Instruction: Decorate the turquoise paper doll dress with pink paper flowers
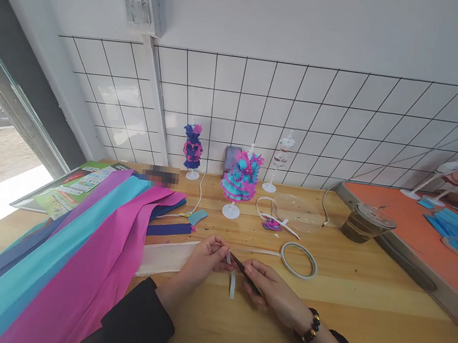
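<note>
My left hand [206,260] is closed, pinching a narrow white tape strip [232,285] whose end hangs below the fingers. Dark scissors [247,275] are gripped in my right hand [266,289], their tips beside the strip at my left fingertips. A roll of white tape [299,260] lies to the right, with a length running left toward my hands. Under and beside my left hand is a white sheet strip [165,257]. Long pink [95,255], light blue [45,265] and purple [76,210] sheets spread across the left side. The scissor handles are mostly hidden by my right fingers.
Small stands with a pink and blue ruffled dress [241,181], a navy and pink one [193,147] and a white one [283,153] line the back of the wooden table [340,321]. A dark cup [368,223] stands right, beside an orange surface [406,234].
</note>
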